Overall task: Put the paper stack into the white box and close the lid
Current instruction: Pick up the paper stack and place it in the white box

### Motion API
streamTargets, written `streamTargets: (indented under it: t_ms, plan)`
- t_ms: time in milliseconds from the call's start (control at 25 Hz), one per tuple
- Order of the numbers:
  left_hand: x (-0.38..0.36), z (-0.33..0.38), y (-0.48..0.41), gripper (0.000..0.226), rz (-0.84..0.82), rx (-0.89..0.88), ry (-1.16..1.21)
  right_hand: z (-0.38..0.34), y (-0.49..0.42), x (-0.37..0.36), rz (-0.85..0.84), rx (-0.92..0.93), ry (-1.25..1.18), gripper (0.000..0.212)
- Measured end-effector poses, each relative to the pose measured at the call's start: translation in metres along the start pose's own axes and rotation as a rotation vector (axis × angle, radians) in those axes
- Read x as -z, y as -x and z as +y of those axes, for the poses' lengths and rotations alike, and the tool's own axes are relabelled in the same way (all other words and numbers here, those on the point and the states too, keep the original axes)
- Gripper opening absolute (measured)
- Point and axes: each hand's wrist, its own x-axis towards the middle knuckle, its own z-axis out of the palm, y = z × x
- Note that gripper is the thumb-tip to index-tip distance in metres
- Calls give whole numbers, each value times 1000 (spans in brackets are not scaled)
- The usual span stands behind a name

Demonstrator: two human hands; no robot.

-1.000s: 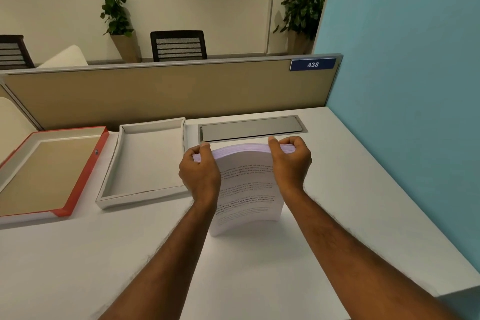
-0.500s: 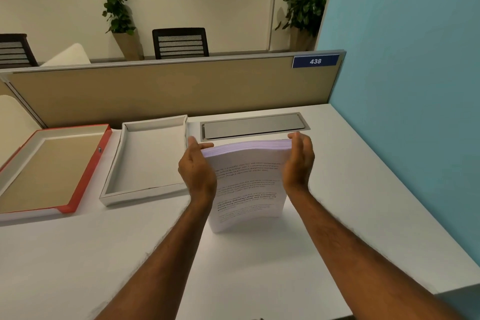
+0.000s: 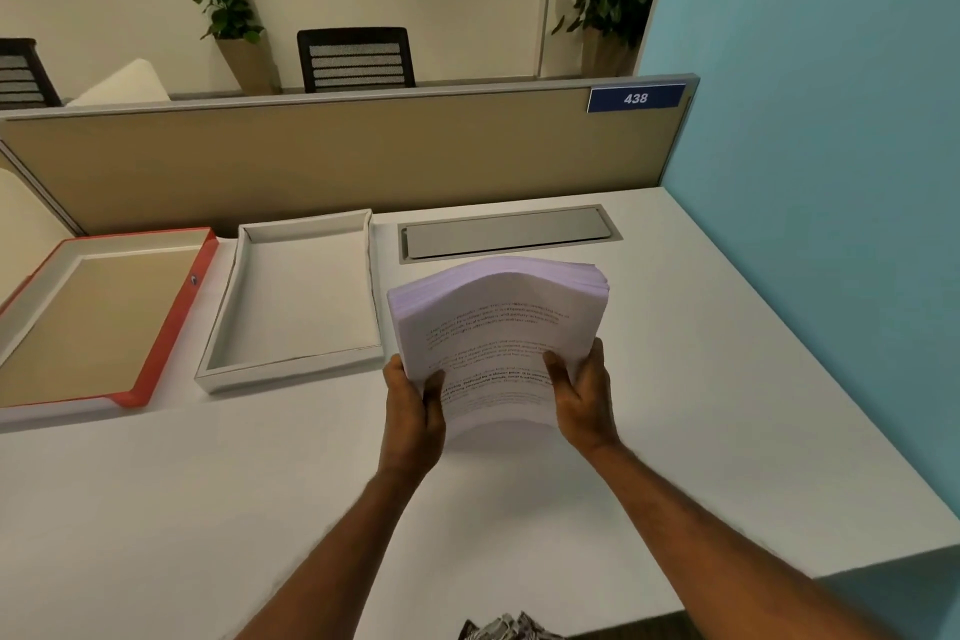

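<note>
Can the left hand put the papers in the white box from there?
Probably yes. The left hand grips the paper stack just right of the white box, which lies open and empty with nothing between them. The right hand holds the stack too.

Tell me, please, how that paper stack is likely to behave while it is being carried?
Probably floppy: the paper stack arches between the left hand and right hand. Sheets may slide, since its far edges look fanned. Likely fairly heavy, being thick.
</note>
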Motion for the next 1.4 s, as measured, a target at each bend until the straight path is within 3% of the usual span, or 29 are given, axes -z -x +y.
streamTargets:
  t_ms: [320, 520, 720, 960, 1400]
  plan:
    - [2, -33, 13, 35, -42, 74, -55, 32, 13, 6, -40, -61, 82, 28]
    - [4, -48, 14, 23, -50, 130, -101, 45, 17, 6, -69, -49, 178, 26]
    - [15, -29, -6, 18, 30, 109, -88, 12, 1, -6, -88, -57, 160, 25]
    - [46, -7, -58, 27, 166, 83, -60, -37, -45, -43, -94, -9, 133, 30]
    - [117, -57, -64, 28, 211, 278, -131, -28, -47, -133, -210, -272, 183, 18]
